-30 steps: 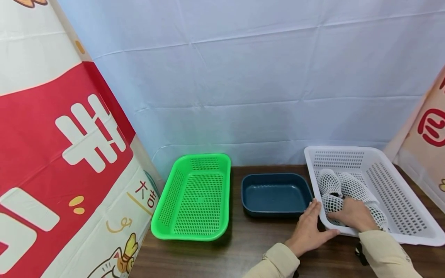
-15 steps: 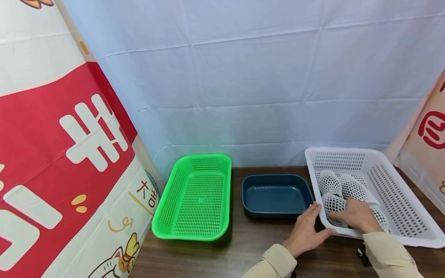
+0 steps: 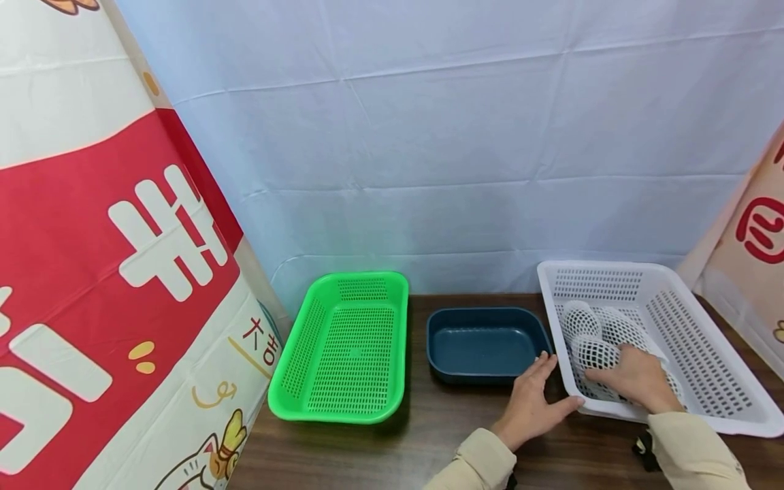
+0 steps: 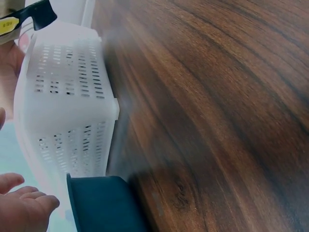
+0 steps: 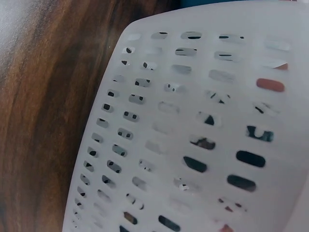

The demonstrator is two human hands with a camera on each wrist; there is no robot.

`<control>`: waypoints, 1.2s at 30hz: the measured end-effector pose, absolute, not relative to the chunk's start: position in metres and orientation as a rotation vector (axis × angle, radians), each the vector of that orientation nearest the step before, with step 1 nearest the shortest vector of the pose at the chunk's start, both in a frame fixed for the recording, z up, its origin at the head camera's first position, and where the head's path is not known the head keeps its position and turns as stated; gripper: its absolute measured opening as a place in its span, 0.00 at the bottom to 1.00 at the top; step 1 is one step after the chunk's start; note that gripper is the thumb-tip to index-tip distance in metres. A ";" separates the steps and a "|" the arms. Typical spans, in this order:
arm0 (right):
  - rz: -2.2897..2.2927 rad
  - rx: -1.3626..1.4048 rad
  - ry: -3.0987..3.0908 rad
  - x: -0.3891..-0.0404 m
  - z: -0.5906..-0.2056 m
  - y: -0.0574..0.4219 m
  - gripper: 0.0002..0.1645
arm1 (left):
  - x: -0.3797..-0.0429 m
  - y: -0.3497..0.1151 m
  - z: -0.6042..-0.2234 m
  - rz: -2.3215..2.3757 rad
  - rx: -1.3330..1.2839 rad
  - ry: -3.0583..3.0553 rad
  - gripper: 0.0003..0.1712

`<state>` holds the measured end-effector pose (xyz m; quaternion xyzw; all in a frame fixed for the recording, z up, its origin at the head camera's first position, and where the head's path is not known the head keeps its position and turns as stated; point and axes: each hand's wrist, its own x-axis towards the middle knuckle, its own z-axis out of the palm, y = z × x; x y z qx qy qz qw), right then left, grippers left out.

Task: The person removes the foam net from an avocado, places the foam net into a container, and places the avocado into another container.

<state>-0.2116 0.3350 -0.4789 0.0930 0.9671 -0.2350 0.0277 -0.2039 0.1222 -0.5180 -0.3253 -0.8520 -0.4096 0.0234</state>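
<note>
My right hand reaches over the near wall of the white slotted basket. Its thumb and fingers grip a rounded object in white foam netting; the netting hides what is inside. Two more netted bundles lie against it: a rounded one and a longer one, partly covered by the hand. My left hand has its fingers extended by the basket's near-left corner, thumb tip at the rim and fingertips beside the dark blue box. In the right wrist view, the basket wall hides the right hand's work.
A bright green slotted basket stands on the left of the brown wooden table. The blue box sits between both baskets, close to the white one. A pale cloth hangs behind, with a printed red-and-white cloth at left.
My left hand has slid left and back, its fingertips leaving the white rim. The right hand has shifted slightly right, and the netted object in its grip has moved right and risen a little.
</note>
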 end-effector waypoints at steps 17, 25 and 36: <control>-0.686 0.346 3.126 -0.206 -0.476 0.338 0.57 | -0.214 0.107 -0.515 -1.429 -0.915 -2.577 0.37; -0.702 0.286 3.233 -0.203 -0.475 0.338 0.55 | -0.224 0.099 -0.511 -1.559 -0.786 -2.536 0.36; -0.710 0.285 3.278 -0.198 -0.464 0.331 0.55 | -0.226 0.089 -0.503 -2.197 -0.514 -2.459 0.36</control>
